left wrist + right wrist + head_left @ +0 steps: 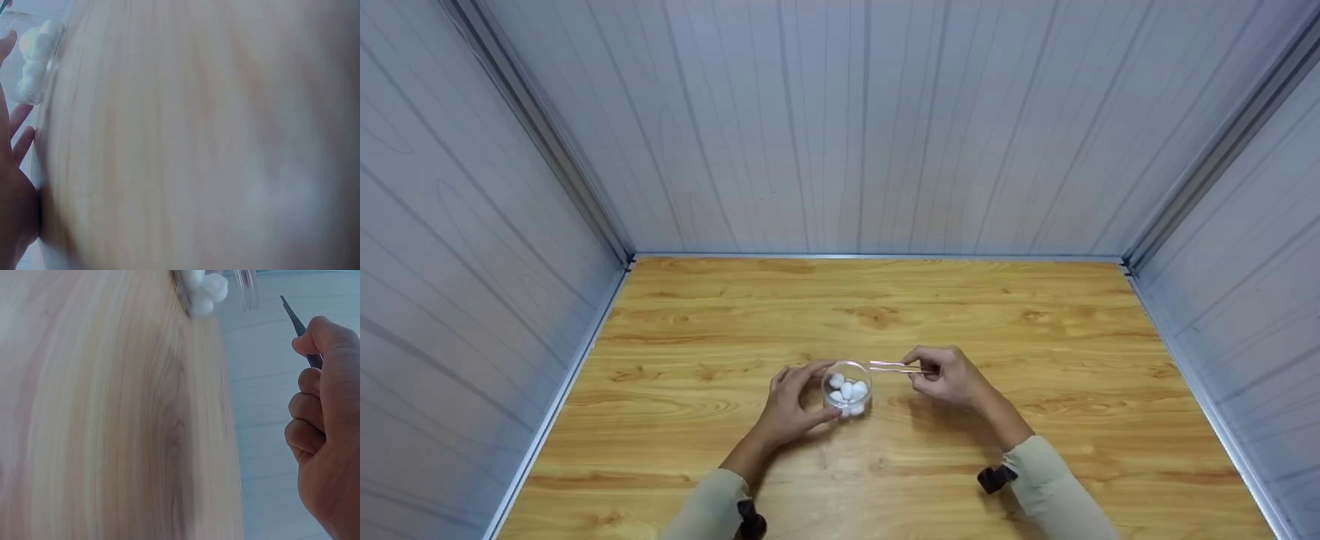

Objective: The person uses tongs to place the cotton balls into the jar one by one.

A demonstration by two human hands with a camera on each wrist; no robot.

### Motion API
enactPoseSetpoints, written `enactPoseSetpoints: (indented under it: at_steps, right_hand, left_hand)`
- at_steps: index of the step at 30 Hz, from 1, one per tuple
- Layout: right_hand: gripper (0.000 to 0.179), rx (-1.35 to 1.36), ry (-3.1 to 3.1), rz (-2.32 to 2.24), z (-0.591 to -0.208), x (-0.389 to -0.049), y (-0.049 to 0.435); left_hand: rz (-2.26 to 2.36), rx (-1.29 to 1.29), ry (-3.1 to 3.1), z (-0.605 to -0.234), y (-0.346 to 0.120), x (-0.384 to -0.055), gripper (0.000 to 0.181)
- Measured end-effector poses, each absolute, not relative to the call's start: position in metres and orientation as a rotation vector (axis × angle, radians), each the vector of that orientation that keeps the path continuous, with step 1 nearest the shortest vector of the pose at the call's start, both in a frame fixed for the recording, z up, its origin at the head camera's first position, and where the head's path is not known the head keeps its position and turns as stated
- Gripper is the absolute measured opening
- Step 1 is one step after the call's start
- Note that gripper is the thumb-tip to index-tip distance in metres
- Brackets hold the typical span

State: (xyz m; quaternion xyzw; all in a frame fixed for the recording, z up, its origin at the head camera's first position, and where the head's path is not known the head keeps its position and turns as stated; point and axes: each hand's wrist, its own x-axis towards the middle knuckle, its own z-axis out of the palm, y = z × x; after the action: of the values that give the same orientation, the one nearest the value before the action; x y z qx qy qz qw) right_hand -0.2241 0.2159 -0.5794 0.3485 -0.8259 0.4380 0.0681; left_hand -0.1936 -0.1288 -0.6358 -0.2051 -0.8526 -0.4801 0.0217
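A clear round jar (847, 365) stands on the wooden table with several white cotton balls (847, 391) inside. Thumb and fingers of my left hand (793, 406) grip the jar from its left side. In the left wrist view the same cotton balls (38, 50) show through the transparent wall. My right hand (950, 375) pinches metal tweezers (894, 367), whose tips point left at the jar's rim. Seen from the right wrist, the tweezers (293, 318) jut from between thumb and forefinger, the other fingers curled in. Nothing shows between the tips.
The wood-grain table (877, 315) is bounded by pale panels: a back wall (840, 135), a left wall (457, 247) and a right wall (1245, 285). Metal strips run along the table's edges. A small black device sits at each sleeve cuff.
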Motion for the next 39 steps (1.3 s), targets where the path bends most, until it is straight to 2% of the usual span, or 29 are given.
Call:
enactPoseSetpoints:
  at_steps: [15, 39]
  right_hand:
    - [0.019, 1.018, -2.438, 1.255, -0.586, -0.226, 0.235]
    - [0.023, 0.800, -2.406, 1.204, -0.596, -0.231, 0.245]
  left_hand:
    - [-1.486, -0.635, -2.647, -0.638, -0.130, -0.194, 0.079]
    - [-1.495, -0.627, -2.664, -0.635, -0.130, -0.193, 0.078]
